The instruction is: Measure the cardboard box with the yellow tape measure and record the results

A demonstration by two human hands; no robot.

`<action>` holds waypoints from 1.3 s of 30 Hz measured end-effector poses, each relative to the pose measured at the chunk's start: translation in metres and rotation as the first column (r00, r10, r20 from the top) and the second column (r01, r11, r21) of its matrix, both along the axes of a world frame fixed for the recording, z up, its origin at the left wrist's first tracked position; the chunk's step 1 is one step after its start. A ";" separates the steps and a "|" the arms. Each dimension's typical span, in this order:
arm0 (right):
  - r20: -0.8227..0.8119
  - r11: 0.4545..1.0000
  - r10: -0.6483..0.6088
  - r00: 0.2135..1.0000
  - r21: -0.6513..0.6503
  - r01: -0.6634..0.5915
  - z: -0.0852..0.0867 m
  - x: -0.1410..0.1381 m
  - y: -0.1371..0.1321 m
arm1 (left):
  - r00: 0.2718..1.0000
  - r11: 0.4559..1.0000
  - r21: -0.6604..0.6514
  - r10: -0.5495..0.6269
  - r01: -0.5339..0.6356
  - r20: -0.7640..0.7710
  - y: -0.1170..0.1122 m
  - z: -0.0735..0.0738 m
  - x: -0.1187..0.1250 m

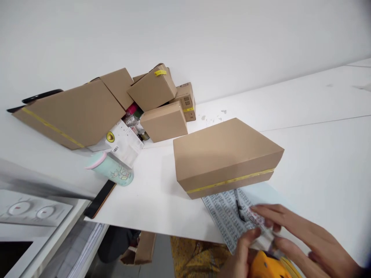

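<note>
Grip blurred around an orange thing [268,266]

Left hand [242,253] and right hand [307,235] are close together at the lower right, with the orange thing low between them and cut off by the bottom of the view. The left thumb points up beside it, while most of the left fingers are hidden. The right hand's fingers, parted, extend in from the right, next to a small clear item [263,243] too blurred to identify. Whether either hand is clenched on anything, I cannot tell.

Just beyond the hands, a patterned sheet [218,220] lies on the white table [156,208], partly hidden by a large carton [220,154] with yellow tape [232,180] along its near side. A thin black thing [239,210] lies over the sheet. Farther back and left are smaller cartons [164,121] and, nearer, a mint cup [116,170] beside a black slab [100,199].
</note>
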State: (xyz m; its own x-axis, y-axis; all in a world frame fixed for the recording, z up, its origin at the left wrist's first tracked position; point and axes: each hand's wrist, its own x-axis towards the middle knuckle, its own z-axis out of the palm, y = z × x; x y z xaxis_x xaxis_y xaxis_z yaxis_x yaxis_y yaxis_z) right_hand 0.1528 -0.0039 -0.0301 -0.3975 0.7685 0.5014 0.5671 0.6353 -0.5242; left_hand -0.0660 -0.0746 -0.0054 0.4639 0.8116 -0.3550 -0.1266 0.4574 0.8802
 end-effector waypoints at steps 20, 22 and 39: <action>0.128 0.957 0.273 0.953 0.060 -0.282 -0.045 -0.048 0.037 | 0.864 0.854 0.497 0.127 0.155 -0.488 0.090 -0.007 -0.031; 0.123 0.959 0.278 0.953 0.013 -0.282 -0.042 -0.047 0.037 | 0.873 0.849 0.510 0.140 0.136 -0.467 0.106 -0.011 -0.034; 0.118 0.988 -0.152 0.981 -0.002 0.153 -0.054 -0.035 0.036 | 0.649 0.809 0.521 0.245 0.273 -0.720 0.174 -0.005 -0.071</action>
